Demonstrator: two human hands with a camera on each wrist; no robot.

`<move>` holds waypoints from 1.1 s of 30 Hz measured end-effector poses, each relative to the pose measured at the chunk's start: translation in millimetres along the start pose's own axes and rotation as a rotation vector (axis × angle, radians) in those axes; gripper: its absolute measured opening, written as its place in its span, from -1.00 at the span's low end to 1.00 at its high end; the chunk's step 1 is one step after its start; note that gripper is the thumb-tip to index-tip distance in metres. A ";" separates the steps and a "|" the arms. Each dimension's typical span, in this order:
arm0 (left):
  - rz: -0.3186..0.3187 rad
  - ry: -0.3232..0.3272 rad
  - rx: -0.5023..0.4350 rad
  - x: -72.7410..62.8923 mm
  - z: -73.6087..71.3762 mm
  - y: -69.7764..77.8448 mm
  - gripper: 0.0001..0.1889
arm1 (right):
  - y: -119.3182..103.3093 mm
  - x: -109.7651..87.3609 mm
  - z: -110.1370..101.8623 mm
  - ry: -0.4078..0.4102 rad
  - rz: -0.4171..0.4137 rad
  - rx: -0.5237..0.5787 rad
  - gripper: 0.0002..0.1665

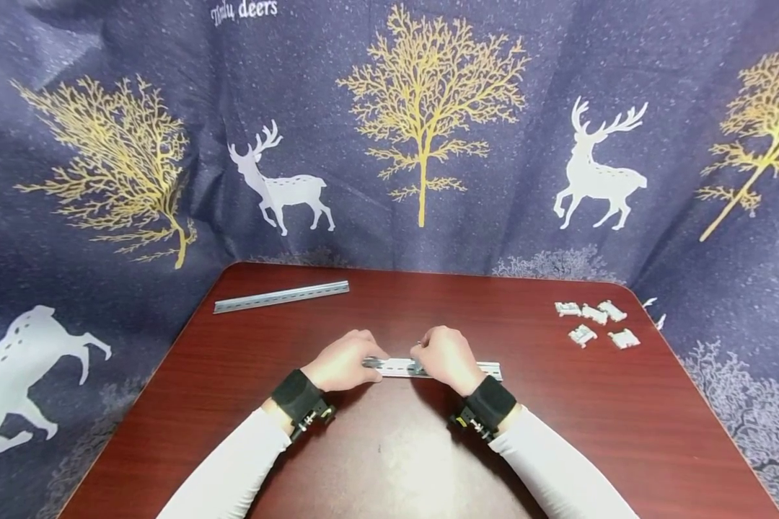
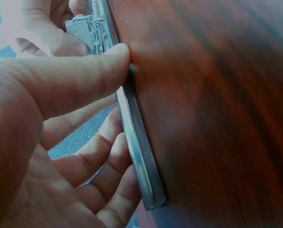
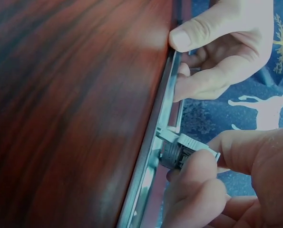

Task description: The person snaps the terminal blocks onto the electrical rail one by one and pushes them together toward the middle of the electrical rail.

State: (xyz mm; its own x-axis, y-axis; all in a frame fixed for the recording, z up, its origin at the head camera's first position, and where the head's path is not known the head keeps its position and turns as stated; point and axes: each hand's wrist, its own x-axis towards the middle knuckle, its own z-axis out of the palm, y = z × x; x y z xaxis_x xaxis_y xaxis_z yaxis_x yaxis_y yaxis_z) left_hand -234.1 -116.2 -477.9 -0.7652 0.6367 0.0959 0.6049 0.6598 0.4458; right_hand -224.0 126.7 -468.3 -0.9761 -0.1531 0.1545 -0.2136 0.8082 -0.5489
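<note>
A slotted metal DIN rail (image 1: 399, 368) lies crosswise on the table in front of me. My left hand (image 1: 345, 360) grips it toward its left end. In the left wrist view the thumb presses one edge of the rail (image 2: 140, 152), with the fingers along the other. My right hand (image 1: 449, 358) pinches a small grey DIN-rail terminal block (image 3: 181, 148) between thumb and fingers. One foot of the block meets the rail (image 3: 148, 175), and its body stands tilted up from it. Fingers partly cover the block.
A second slotted rail (image 1: 281, 296) lies at the back left of the reddish-brown table (image 1: 532, 432). Several small pale blocks (image 1: 583, 335) are grouped at the back right. A dark blue cloth (image 1: 376, 238) with printed deer and trees hangs behind the table.
</note>
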 end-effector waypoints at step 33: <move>-0.025 0.001 0.007 0.4 -3.7 -0.3 -0.68 | -9.0 -2.9 2.8 -0.059 -0.025 -0.065 -0.45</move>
State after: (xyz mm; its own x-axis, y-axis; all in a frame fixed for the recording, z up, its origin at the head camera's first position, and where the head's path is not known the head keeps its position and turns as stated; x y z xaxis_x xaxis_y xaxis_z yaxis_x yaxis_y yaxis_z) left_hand -235.4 -117.6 -474.6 -0.7802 0.6196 0.0857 0.5871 0.6782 0.4421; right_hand -219.3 118.3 -466.1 -0.9715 -0.2056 0.1177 -0.2369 0.8384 -0.4909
